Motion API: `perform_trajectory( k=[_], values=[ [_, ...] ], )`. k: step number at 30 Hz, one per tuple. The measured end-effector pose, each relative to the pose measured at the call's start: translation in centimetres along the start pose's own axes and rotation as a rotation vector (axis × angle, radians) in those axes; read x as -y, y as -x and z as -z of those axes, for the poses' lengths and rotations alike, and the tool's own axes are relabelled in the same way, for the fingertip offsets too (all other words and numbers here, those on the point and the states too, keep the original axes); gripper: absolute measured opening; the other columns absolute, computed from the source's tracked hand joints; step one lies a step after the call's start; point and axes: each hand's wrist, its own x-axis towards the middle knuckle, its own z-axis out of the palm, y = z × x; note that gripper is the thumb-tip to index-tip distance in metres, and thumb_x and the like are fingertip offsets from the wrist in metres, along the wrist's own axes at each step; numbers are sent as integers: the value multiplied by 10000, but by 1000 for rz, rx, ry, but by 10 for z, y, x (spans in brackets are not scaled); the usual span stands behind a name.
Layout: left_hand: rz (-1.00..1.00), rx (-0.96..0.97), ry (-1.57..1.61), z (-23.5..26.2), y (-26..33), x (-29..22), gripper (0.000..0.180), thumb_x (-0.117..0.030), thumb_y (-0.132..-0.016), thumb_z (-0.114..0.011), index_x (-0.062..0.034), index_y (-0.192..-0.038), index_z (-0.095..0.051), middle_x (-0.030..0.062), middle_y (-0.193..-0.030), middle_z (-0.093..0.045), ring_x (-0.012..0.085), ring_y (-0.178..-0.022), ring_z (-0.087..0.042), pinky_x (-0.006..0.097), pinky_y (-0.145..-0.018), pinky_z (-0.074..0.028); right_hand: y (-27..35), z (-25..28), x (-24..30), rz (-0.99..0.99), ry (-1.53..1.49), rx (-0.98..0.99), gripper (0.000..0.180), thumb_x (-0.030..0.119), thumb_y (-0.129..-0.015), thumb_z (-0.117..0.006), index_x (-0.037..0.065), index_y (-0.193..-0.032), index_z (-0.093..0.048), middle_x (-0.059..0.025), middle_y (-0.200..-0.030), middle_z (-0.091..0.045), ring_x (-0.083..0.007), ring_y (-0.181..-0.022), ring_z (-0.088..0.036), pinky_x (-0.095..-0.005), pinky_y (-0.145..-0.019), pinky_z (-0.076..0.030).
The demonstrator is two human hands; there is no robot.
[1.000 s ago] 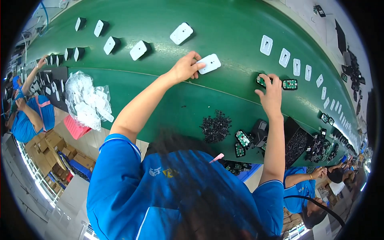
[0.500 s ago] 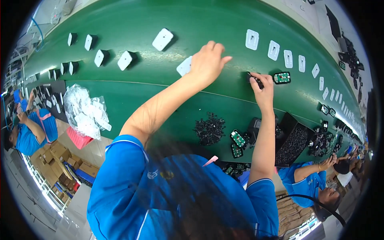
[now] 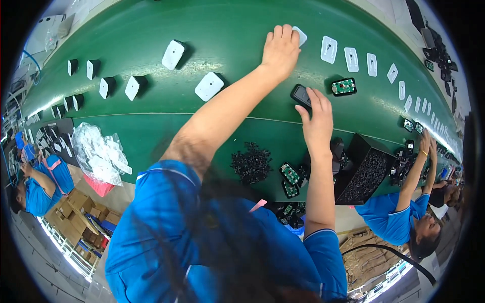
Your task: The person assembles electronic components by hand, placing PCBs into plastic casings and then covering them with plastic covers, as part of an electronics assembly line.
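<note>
Since a second ago the left hand (image 3: 279,49) has travelled with the white flat cover (image 3: 300,35) it was touching — from mid-belt out to the far part of the green conveyor belt (image 3: 151,131), just left of the row of white covers (image 3: 328,49) lying there. The palm lies flat over that cover, fingers spread on top rather than gripping; only a corner shows beyond the fingertips. The right hand (image 3: 317,118) has stayed near the middle of the belt, and its fingertips pinch the near edge of a small black housing (image 3: 301,94), which rests on the belt. Just right of it sits a black housing with a green circuit board (image 3: 343,87) inside. I judge the cover has just been lined up with the row, while the black housing is not yet fitted with a board.

Packaging is sparse — a crumpled clear plastic bag of white parts (image 3: 98,154) at the near left edge of the belt, over a pink bin (image 3: 98,187), and brown cardboard boxes (image 3: 76,212) on the floor below. A black open tray of small dark parts (image 3: 366,174) stands near right. No labels or signs are legible.
</note>
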Motion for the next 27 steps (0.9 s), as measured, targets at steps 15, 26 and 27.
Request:
perform_trajectory(
  k=[15,26,27],
  values=[
    [-90,33,626,50,68,31,621,66,-765,-605,-46,-1349,-423,138,-1231,-542,333,-1107,-506,415,-960,-431,-47,-1,0,230,-210,-38,398,-14,-798,-621,55,-1188,-584,-101,-1170,-594,-299,-1081,-548,-385,-928,-458],
    [-55,73,702,48,86,36,550,150,-777,-500,-63,-1284,-519,114,-1300,-548,318,-1196,-509,400,-990,-444,-63,-15,6,335,-132,119,384,2,-773,-638,59,-1152,-608,-63,-1144,-610,-259,-1070,-563,-354,-883,-496],
    [-82,71,677,46,87,37,546,153,-770,-491,-56,-1272,-530,107,-1302,-553,311,-1201,-511,399,-991,-444,-63,-15,6,346,-115,119,383,4,-774,-631,63,-1152,-611,-59,-1146,-610,-257,-1072,-564,-353,-873,-505]
  ],
)
